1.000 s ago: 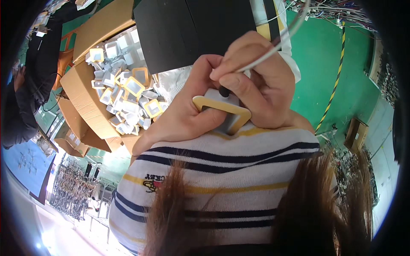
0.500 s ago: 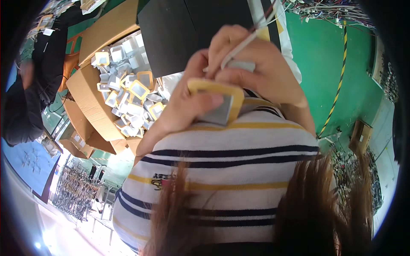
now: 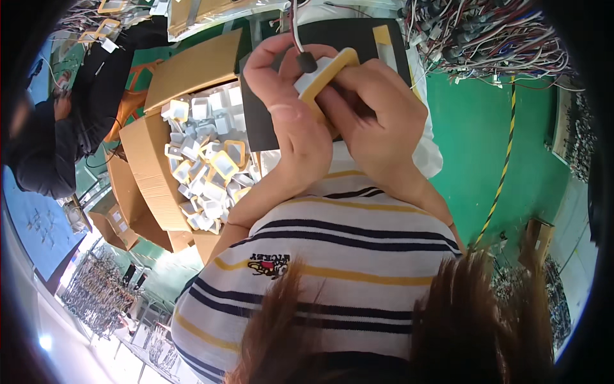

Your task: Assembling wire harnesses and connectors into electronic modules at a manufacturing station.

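Both hands are raised over a black work surface (image 3: 262, 128), around a small white plastic housing with a yellow rim (image 3: 334, 72). The housing is tilted, its rim edge toward me. My right hand (image 3: 387, 112) pinches the rim side between curled fingers and thumb. My left hand (image 3: 291, 118) closes around the other side, its thumb partly hidden and its fingers bent behind. A black plug-like piece (image 3: 307, 62) sits at the housing's end, close to my left fingers. From it a white and dark red cable (image 3: 295, 29) runs up and away.
On the left, an open cardboard box (image 3: 153, 173) holds several similar housings (image 3: 204, 160). Bundled cables (image 3: 486, 45) hang at upper right. A co-worker in dark clothes (image 3: 45, 150) is at far left, near an orange stool (image 3: 131, 102). Yellow-black tape (image 3: 505, 153) crosses the green floor.
Both hands have moved up and away from my body. The housing has turned from face-on to edge-on, and the black piece at its cable end now shows.
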`<action>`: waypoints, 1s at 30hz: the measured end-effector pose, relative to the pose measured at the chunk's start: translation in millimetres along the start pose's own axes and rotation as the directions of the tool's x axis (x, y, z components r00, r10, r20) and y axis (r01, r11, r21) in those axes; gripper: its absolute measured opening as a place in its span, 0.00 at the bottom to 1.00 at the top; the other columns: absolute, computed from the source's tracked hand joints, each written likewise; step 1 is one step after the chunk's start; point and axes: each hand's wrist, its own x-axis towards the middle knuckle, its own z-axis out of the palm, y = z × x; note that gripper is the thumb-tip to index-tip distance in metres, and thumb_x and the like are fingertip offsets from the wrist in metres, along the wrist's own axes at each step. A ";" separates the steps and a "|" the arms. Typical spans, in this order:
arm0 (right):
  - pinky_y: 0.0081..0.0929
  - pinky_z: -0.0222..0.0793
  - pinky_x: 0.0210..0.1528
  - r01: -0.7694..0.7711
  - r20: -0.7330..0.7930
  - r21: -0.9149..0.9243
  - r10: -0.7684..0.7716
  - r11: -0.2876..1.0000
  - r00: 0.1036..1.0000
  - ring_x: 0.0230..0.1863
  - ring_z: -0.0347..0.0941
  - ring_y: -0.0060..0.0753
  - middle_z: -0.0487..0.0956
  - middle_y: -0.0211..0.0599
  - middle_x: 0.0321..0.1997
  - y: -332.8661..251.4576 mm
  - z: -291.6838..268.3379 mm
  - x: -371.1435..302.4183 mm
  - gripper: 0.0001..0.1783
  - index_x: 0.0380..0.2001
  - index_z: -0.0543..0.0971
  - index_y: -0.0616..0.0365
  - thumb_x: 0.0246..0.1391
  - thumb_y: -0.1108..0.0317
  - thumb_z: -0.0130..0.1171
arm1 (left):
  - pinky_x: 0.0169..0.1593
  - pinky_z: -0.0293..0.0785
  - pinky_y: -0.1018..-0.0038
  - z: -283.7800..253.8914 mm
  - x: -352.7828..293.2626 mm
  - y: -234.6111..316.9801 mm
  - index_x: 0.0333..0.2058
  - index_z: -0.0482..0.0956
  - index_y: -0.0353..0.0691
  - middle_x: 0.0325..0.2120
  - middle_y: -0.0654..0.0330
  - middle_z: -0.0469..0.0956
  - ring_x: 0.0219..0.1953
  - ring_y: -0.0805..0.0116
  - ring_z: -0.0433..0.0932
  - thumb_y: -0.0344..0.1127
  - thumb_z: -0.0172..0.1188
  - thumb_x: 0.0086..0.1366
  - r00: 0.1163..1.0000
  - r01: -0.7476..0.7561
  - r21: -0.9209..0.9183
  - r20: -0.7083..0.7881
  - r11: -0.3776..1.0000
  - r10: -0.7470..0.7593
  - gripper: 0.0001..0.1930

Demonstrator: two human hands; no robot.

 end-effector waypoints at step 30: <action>0.25 0.76 0.40 -0.722 0.425 0.477 0.588 0.501 0.688 0.34 0.79 0.31 0.80 0.43 0.34 2.3 -14.8 -18.9 0.15 0.44 0.73 0.67 0.63 0.65 0.49 | 0.39 0.73 0.76 -16.1 53.3 -11.6 0.45 0.65 0.41 0.37 0.62 0.70 0.37 0.74 0.72 0.36 0.52 0.64 0.978 0.045 -0.790 0.158 0.612 0.132 0.13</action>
